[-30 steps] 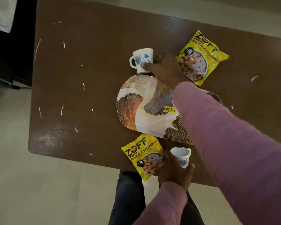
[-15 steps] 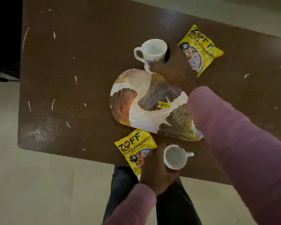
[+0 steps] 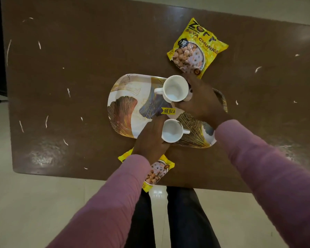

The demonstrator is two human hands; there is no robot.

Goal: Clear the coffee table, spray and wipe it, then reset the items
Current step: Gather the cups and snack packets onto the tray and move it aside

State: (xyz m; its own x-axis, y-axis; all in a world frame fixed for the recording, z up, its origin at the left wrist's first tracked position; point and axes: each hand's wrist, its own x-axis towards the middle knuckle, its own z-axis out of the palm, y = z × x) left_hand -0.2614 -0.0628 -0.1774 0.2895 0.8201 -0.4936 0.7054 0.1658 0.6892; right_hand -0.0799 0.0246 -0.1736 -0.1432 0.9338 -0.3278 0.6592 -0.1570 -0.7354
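Observation:
A brown coffee table carries an oval tray with a gold leaf pattern and a yellow price sticker. My right hand grips a white cup over the tray's far part, handle pointing left. My left hand grips a second white cup over the tray's near edge, handle pointing right. Whether the cups touch the tray I cannot tell. One yellow soya chunks packet lies beyond the tray. Another packet lies at the near table edge, partly under my left sleeve.
Small white scraps are scattered over the tabletop, and a smeared patch shows at the near left corner. Pale floor surrounds the table. My legs stand at its near edge.
Both hands have carried their cups from the tabletop inward over the tray. The right cup came from beyond the tray, the left cup from the near table edge.

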